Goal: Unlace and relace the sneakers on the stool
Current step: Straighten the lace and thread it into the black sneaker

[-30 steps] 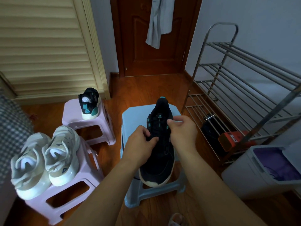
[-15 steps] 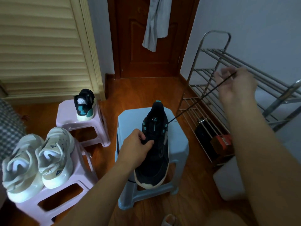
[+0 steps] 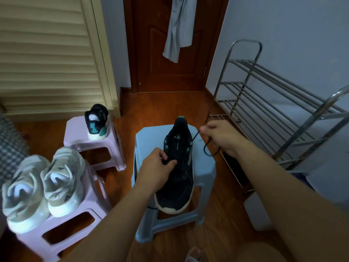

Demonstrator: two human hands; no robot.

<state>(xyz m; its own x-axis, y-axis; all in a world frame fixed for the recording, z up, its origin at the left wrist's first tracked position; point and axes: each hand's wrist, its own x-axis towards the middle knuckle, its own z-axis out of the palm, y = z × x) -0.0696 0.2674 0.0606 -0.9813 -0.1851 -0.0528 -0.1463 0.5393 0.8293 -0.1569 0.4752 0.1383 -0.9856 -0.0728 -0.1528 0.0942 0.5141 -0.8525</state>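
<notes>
Over the black sneaker (image 3: 175,167), right hand (image 3: 224,138) lace-pinching.

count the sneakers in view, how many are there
4. A black sneaker lies on the blue stool under the left hand; its mate stands on the far pink stool; two white sneakers share the near pink stool. None seems hidden.

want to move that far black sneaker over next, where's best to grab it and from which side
Grip the black sneaker at its heel collar, coming from the near side. It stands alone on the far pink stool, heel facing the camera, opening up, so the collar rim is exposed for a thumb-and-finger pinch.
</notes>
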